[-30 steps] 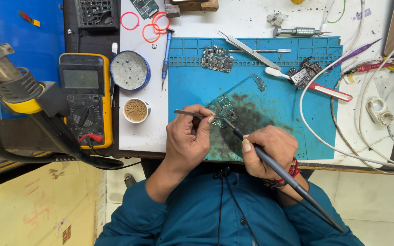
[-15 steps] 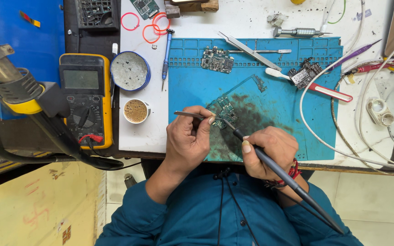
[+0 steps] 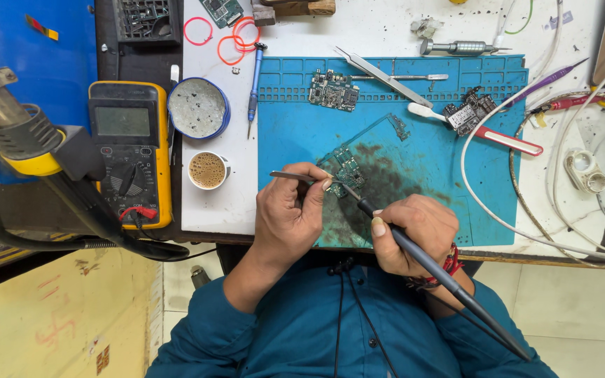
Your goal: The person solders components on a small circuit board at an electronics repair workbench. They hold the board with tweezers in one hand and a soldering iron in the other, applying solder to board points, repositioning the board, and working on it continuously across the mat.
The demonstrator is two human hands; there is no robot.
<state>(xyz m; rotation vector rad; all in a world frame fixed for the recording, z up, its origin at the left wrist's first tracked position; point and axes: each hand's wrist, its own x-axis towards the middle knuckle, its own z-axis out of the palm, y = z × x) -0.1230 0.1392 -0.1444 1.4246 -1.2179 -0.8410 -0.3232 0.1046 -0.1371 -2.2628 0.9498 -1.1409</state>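
**Soldering iron and tweezers meet over a small circuit board**

While the left hand [image 3: 290,213] pinches a pair of slim metal tweezers [image 3: 301,177] between thumb and fingertips, the right hand [image 3: 414,229] holds a dark soldering iron [image 3: 414,253] like a pen, its fingers pressed together around the shaft. Both tips converge on a small green circuit board [image 3: 346,170] that lies flat on the blue work mat [image 3: 456,161], on a scorched, darkened patch near the mat's front edge. Whether the tweezer points actually touch the board or hover just above it is hard to tell from this height.

The board looks thin, light and stiff, and probably fragile: its tiny parts would likely not stand pressure or scraping. It seems best taken by its bare edges, or steadied with tweezers at a corner, never across the populated face. Being so light, it could slide on the mat under a sideways push.

On the mat lie another circuit board [image 3: 335,89], a second pair of tweezers [image 3: 384,71] and a red-handled brush [image 3: 484,133]. On the white tabletop [image 3: 211,210], left of the mat, stand a small cup of tea [image 3: 208,170], a round blue tin [image 3: 198,108] and a yellow multimeter [image 3: 131,147]; white cables [image 3: 484,203] loop at the right.
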